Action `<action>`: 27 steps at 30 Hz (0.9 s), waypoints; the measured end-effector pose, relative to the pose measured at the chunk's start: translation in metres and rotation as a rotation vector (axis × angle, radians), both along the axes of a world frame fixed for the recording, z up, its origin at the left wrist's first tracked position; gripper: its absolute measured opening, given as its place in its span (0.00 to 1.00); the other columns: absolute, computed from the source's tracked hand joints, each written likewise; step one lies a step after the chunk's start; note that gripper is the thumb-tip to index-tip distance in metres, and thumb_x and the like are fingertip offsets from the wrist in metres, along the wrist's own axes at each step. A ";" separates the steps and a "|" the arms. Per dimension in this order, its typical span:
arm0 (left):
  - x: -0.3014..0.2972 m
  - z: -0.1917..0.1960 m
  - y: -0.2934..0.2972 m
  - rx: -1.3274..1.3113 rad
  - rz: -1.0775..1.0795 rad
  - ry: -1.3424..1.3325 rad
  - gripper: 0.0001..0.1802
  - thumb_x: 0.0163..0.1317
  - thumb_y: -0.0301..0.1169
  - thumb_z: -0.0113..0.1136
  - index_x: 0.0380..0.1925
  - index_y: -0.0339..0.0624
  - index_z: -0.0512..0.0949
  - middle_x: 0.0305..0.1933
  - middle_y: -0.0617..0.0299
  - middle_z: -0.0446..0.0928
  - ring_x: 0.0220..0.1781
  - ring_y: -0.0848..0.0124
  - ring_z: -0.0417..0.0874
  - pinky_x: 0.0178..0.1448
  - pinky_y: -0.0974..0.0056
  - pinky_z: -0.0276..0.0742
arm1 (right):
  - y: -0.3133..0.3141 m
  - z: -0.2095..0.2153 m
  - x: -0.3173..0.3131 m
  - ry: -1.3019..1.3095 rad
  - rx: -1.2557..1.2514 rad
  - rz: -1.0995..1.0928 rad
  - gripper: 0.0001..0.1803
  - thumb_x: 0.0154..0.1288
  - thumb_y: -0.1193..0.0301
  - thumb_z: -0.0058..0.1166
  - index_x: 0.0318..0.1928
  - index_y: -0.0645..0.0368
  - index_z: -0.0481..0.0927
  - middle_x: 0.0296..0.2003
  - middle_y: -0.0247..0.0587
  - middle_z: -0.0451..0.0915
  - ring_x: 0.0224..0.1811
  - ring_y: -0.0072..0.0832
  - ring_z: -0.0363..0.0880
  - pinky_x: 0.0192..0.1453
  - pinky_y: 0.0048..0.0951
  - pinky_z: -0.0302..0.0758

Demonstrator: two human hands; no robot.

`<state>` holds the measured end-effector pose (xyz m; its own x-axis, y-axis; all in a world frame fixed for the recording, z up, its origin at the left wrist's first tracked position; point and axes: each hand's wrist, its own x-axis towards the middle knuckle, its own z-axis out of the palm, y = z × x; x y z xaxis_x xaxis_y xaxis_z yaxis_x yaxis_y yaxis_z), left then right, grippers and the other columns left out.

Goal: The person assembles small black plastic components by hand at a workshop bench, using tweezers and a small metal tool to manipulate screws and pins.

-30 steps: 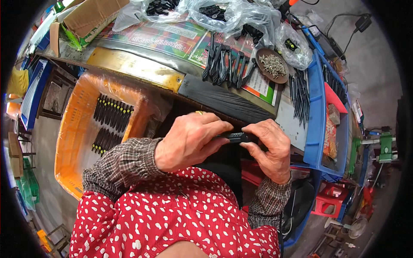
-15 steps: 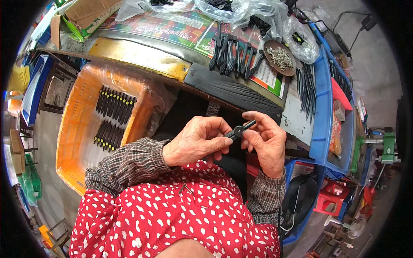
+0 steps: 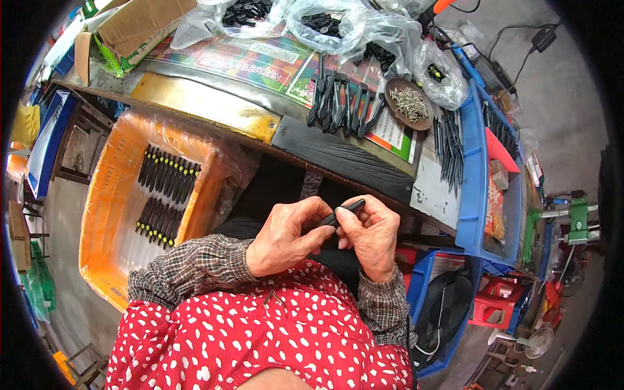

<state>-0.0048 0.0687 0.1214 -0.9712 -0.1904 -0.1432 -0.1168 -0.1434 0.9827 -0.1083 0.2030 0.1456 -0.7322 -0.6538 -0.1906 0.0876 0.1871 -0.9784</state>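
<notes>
While the left hand [image 3: 286,235] and right hand [image 3: 372,235] pinched one black piece [image 3: 355,206] in closed grip at the frame's centre, yellow-dotted rows [image 3: 170,172], seemingly done, lay in the orange crate [image 3: 97,224] at left; black parts [image 3: 341,107], seemingly undone, lay on the counter [image 3: 432,192], upper right.

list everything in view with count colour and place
held piece: one, black, centre
table: one, mixed colours, across top
dish: one, brown, on table
small bits: many, silvery, in dish
loose pieces: many, black, beside dish
bags: several, clear, table's far side
box: one, brown, upper left
crate: one, orange, left
crate pieces: two rows, black and yellow, in crate
tray: one, blue, right
bin: one, blue, below tray
left hand: one, bare, centre
right hand: one, bare, centre
</notes>
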 end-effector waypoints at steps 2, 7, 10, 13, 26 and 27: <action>0.001 0.002 -0.003 -0.179 -0.009 -0.010 0.12 0.58 0.22 0.61 0.41 0.33 0.72 0.29 0.63 0.77 0.28 0.83 0.79 0.28 0.75 0.73 | -0.002 -0.001 0.001 0.035 0.006 -0.005 0.05 0.62 0.75 0.58 0.35 0.65 0.77 0.21 0.31 0.76 0.18 0.12 0.72 0.19 0.14 0.69; -0.007 -0.001 0.005 -0.487 0.244 0.297 0.18 0.50 0.19 0.64 0.43 0.34 0.73 0.35 0.56 0.78 0.33 0.71 0.81 0.35 0.69 0.76 | -0.006 -0.004 0.004 0.095 -0.032 -0.072 0.06 0.62 0.75 0.59 0.35 0.65 0.77 0.22 0.30 0.77 0.19 0.11 0.71 0.19 0.15 0.67; -0.009 -0.005 0.001 -0.658 0.286 0.401 0.22 0.46 0.17 0.64 0.44 0.35 0.74 0.38 0.53 0.78 0.37 0.61 0.81 0.39 0.64 0.77 | -0.009 -0.008 0.004 0.115 -0.047 -0.066 0.07 0.62 0.74 0.59 0.35 0.65 0.77 0.22 0.29 0.77 0.19 0.11 0.71 0.20 0.15 0.67; -0.011 -0.008 0.000 -0.745 0.312 0.455 0.23 0.42 0.17 0.64 0.43 0.36 0.74 0.39 0.53 0.78 0.39 0.55 0.80 0.41 0.61 0.77 | -0.011 -0.011 0.002 0.129 -0.059 -0.046 0.07 0.62 0.74 0.59 0.36 0.66 0.77 0.22 0.29 0.76 0.20 0.12 0.71 0.21 0.15 0.68; 0.002 -0.011 -0.011 0.417 0.013 0.035 0.14 0.69 0.27 0.47 0.52 0.32 0.68 0.38 0.55 0.80 0.28 0.77 0.79 0.24 0.75 0.73 | -0.010 -0.005 -0.004 0.149 -0.060 -0.018 0.08 0.65 0.74 0.56 0.40 0.68 0.77 0.26 0.32 0.77 0.25 0.13 0.74 0.25 0.15 0.72; 0.003 -0.011 -0.011 0.417 0.015 0.031 0.14 0.69 0.27 0.47 0.52 0.32 0.68 0.38 0.55 0.80 0.28 0.77 0.79 0.24 0.75 0.73 | -0.010 -0.007 -0.004 0.144 -0.059 -0.016 0.08 0.65 0.74 0.56 0.40 0.68 0.77 0.26 0.32 0.77 0.25 0.13 0.74 0.25 0.15 0.72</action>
<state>-0.0013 0.0578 0.1102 -0.9737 -0.1365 -0.1822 -0.0832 -0.5315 0.8430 -0.1119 0.1929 0.1388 -0.7599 -0.6485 -0.0440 -0.0521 0.1283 -0.9904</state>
